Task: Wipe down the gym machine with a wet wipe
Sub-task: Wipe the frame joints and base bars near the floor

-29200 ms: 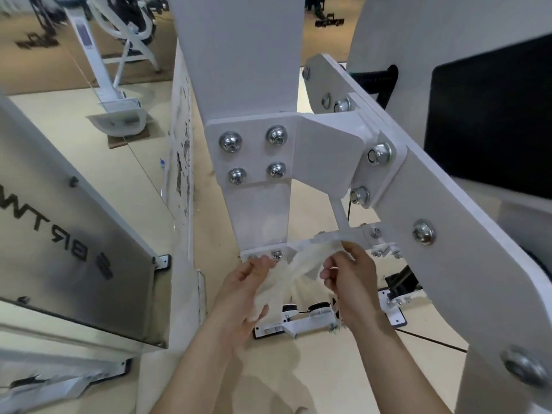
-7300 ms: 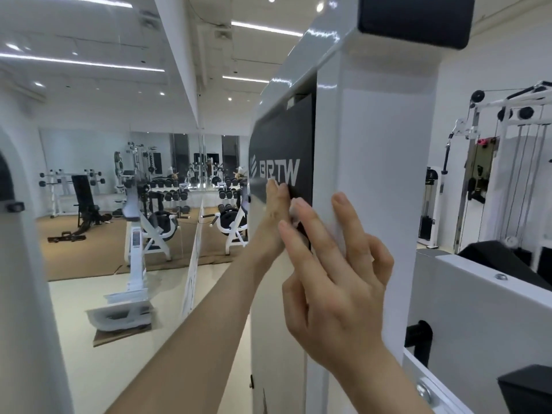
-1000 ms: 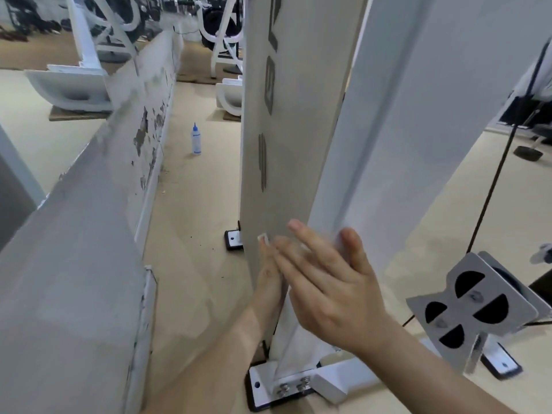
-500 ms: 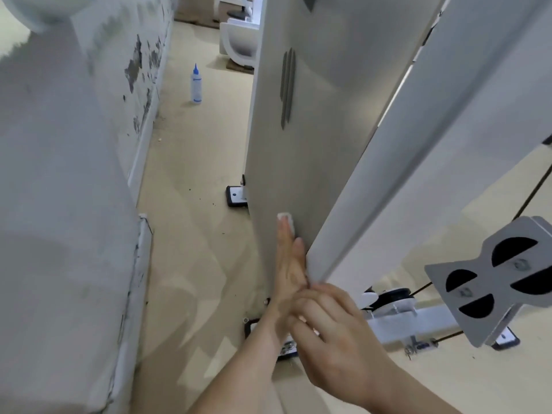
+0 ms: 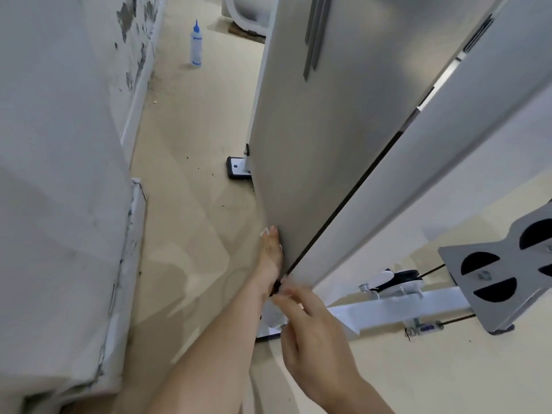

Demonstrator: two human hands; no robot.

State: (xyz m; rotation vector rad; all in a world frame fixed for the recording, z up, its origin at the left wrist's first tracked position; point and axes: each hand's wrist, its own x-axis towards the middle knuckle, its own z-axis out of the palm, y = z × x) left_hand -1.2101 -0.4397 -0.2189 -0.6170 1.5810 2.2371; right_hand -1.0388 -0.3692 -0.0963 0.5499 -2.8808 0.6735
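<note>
The grey panel (image 5: 298, 162) of the gym machine (image 5: 352, 85) stands tall in the middle, and it leans in the picture; the left hand (image 5: 270, 258) lies flat on the panel, low down near its bottom edge; its fingers (image 5: 273, 236) are straight and close together, and they press on the panel. The wet wipe (image 5: 264, 233) is under that hand, between the palm and the panel; only a small white bit sticks out by the tip of one finger; the rest is hidden.

The right hand (image 5: 313, 333) is just below the bottom corner of the panel, right by the left wrist; its fingers (image 5: 294, 303) are a little bent and a little apart, and they hold nothing that shows; the tips reach up to the corner, but they are blurry, so I cannot tell if they touch it.

A white post (image 5: 448, 162) runs along the right side of the panel, with a thin dark gap between them; a white bar (image 5: 397, 307) lies on the floor (image 5: 191, 180) to the right of the panel's bottom; a small wheel (image 5: 394, 280) with a black cable sits on that bar; a grey plate (image 5: 501, 282) with black cut-outs is farther right of the panel.

To the left of the panel is a white wall (image 5: 59, 162) with chipped paint; a small bottle (image 5: 196, 46) with a blue top stands on the floor, up and to the left of the panel; a black foot (image 5: 236, 170) sits on the floor at the panel's left edge.
</note>
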